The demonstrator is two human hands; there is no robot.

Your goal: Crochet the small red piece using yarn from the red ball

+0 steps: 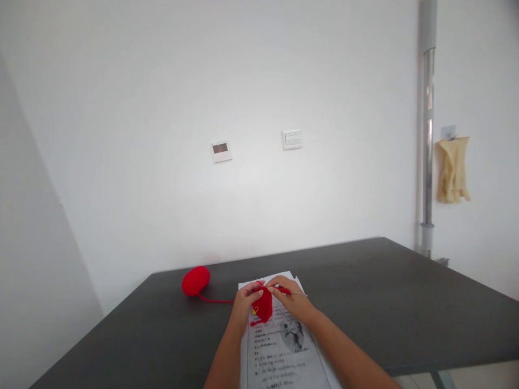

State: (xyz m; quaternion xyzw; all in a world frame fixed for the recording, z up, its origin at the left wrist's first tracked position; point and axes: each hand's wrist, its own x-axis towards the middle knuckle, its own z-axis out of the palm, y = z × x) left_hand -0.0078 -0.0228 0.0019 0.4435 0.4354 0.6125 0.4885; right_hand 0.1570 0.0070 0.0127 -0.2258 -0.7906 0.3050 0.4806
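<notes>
My left hand (248, 297) is closed on the edge of a small red crochet piece (264, 307), which hangs below the fingers over printed paper. A yellow stitch marker (255, 310) sits at the left side of the piece. In my right hand (286, 292) is a crochet hook (299, 294) with a red grip and a thin metal shaft pointing right. The hook's working tip, by the top of the red piece, is too small to make out. Red yarn (217, 301) runs from my left hand to a red yarn ball (196, 281) at the left.
Printed sheets (279, 362) with text and a dark picture lie under my hands on a dark table (385, 302). Behind it stands a white wall with a thermostat (221, 152) and a switch (292, 139). A metal pipe (428, 151) and hanging yellow gloves (453, 168) are at the right.
</notes>
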